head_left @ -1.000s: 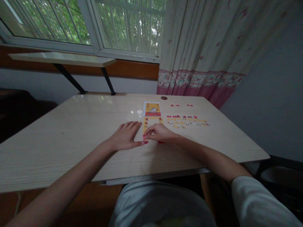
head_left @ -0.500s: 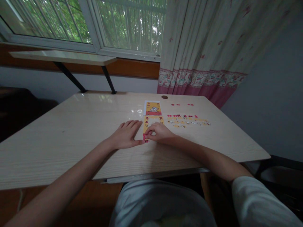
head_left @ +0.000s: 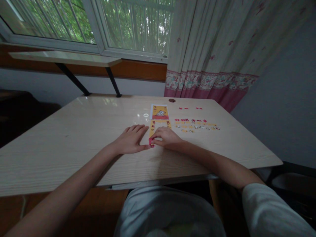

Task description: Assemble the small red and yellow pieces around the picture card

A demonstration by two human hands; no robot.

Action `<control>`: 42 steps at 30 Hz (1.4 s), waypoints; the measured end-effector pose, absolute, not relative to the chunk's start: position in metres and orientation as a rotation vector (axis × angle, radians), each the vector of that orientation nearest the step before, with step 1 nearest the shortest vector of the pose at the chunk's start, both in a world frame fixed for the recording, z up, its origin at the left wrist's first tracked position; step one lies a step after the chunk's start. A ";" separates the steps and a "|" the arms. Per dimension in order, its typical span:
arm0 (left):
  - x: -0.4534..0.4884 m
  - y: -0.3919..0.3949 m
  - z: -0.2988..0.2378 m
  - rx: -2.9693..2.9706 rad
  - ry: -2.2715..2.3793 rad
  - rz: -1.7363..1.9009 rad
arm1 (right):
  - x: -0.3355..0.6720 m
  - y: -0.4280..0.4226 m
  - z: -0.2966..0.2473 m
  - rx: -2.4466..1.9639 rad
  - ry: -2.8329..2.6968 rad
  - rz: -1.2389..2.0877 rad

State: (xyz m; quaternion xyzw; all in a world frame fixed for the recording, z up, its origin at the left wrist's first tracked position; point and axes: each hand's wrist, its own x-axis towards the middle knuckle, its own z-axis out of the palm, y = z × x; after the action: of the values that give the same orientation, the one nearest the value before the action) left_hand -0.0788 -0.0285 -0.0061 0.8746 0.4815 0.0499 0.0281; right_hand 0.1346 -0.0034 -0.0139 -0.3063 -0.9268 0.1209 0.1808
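Observation:
A partly joined jigsaw puzzle lies on the table, its yellow edge strip running toward me and ending in red pieces. My left hand rests flat with fingers spread, its thumb tip touching the red corner piece. Over the strip's near end, my right hand pinches a red puzzle piece between thumb and forefinger, pressed down at the strip. That hand covers part of the puzzle. Just beyond sits the picture card, showing a white animal on yellow and red.
Loose red pieces and yellow-white pieces lie in rows to the right, with several more red ones farther back. A small white ring sits left of the card. A raised shelf stands at the back left, near the window and curtain.
My right fingers have shifted very slightly on the red piece at the strip's near end. The left hand stays flat in place, and the view has tilted a little.

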 end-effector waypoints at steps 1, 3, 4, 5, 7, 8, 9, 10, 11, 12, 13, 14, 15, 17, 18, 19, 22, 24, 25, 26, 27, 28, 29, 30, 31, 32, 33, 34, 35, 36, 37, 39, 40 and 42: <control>-0.079 -0.028 -0.006 2.700 1.486 0.148 | 0.135 -0.003 -0.013 -0.870 -2.623 0.348; -0.079 -0.028 -0.006 2.699 1.486 0.144 | 0.135 -0.003 -0.013 -0.873 -2.627 0.357; -0.080 -0.028 -0.007 2.697 1.487 0.148 | 0.135 -0.002 -0.013 -0.869 -2.628 0.359; -0.080 -0.027 -0.008 2.695 1.485 0.153 | 0.134 -0.002 -0.014 -0.864 -2.628 0.358; -0.080 -0.026 -0.009 2.690 1.481 0.169 | 0.134 -0.001 -0.015 -0.856 -2.626 0.355; -0.080 -0.026 -0.009 2.688 1.480 0.176 | 0.134 -0.001 -0.015 -0.855 -2.623 0.355; -0.081 -0.026 -0.010 2.686 1.478 0.180 | 0.134 -0.001 -0.016 -0.857 -2.620 0.356; -0.081 -0.026 -0.010 2.686 1.476 0.183 | 0.133 -0.001 -0.016 -0.861 -2.614 0.359; -0.081 -0.026 -0.010 2.685 1.475 0.186 | 0.133 -0.001 -0.017 -0.864 -2.609 0.363; -0.081 -0.026 -0.010 2.685 1.473 0.186 | 0.133 -0.001 -0.017 -0.863 -2.608 0.366; -0.081 -0.026 -0.009 2.686 1.472 0.183 | 0.133 -0.001 -0.017 -0.858 -2.608 0.368; -0.081 -0.027 -0.009 2.686 1.473 0.178 | 0.132 -0.001 -0.017 -0.849 -2.611 0.369; -0.081 -0.027 -0.009 2.687 1.474 0.171 | 0.132 -0.001 -0.017 -0.837 -2.617 0.365; -0.080 -0.027 -0.008 2.691 1.478 0.155 | 0.132 -0.003 -0.017 -0.823 -2.635 0.337; -0.080 -0.027 -0.007 2.693 1.480 0.149 | 0.133 -0.003 -0.016 -0.824 -2.646 0.316; -0.080 -0.028 -0.007 2.695 1.480 0.146 | 0.133 -0.004 -0.016 -0.830 -2.659 0.294; -0.079 -0.028 -0.008 2.698 1.479 0.150 | 0.133 -0.008 -0.012 -0.847 -2.698 0.260; -0.080 -0.028 -0.009 2.697 1.485 0.162 | 0.133 -0.009 -0.010 -0.842 -2.710 0.279; -0.080 -0.027 -0.009 2.699 1.483 0.170 | 0.133 -0.009 -0.008 -0.835 -2.712 0.301; -0.081 -0.027 -0.009 2.704 1.473 0.182 | 0.134 -0.008 -0.007 -0.824 -2.710 0.331; -0.082 -0.026 -0.009 2.711 1.452 0.203 | 0.136 -0.007 -0.005 -0.810 -2.704 0.364; -0.082 -0.026 -0.008 2.718 1.418 0.236 | 0.138 -0.005 -0.003 -0.793 -2.693 0.397; -0.083 -0.025 -0.007 2.724 1.372 0.280 | 0.142 -0.003 -0.001 -0.780 -2.672 0.422; -0.083 -0.025 -0.005 2.729 1.308 0.330 | 0.146 0.000 0.001 -0.773 -2.644 0.435; -0.084 -0.025 -0.003 2.729 1.235 0.383 | 0.152 0.003 0.003 -0.775 -2.615 0.435; -0.083 -0.025 -0.002 2.726 1.158 0.429 | 0.158 0.007 0.006 -0.786 -2.591 0.423; -0.083 -0.024 0.000 2.723 1.079 0.465 | 0.165 0.010 0.008 -0.804 -2.578 0.399; -0.083 -0.025 0.001 2.721 1.003 0.495 | 0.172 0.013 0.011 -0.828 -2.578 0.366; -0.082 -0.025 0.001 2.721 0.935 0.520 | 0.179 0.016 0.013 -0.852 -2.590 0.328; -0.081 -0.025 0.002 2.722 0.878 0.540 | 0.186 0.019 0.014 -0.873 -2.612 0.292; -0.081 -0.025 0.001 2.726 0.831 0.558 | 0.192 0.021 0.015 -0.892 -2.634 0.261; -0.080 -0.025 0.000 2.733 0.757 0.589 | 0.200 0.023 0.016 -0.913 -2.679 0.233; -0.079 -0.025 -0.001 2.735 0.731 0.597 | 0.203 0.024 0.016 -0.915 -2.698 0.236; -0.078 -0.025 -0.001 2.738 0.700 0.607 | 0.205 0.026 0.016 -0.912 -2.726 0.252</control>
State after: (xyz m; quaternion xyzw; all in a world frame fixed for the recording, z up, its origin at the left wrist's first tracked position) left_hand -0.0782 -0.0247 -0.0014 0.9398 0.2402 0.2083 0.1252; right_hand 0.2053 0.0255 0.0159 -0.3135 -0.9370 0.0867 0.1277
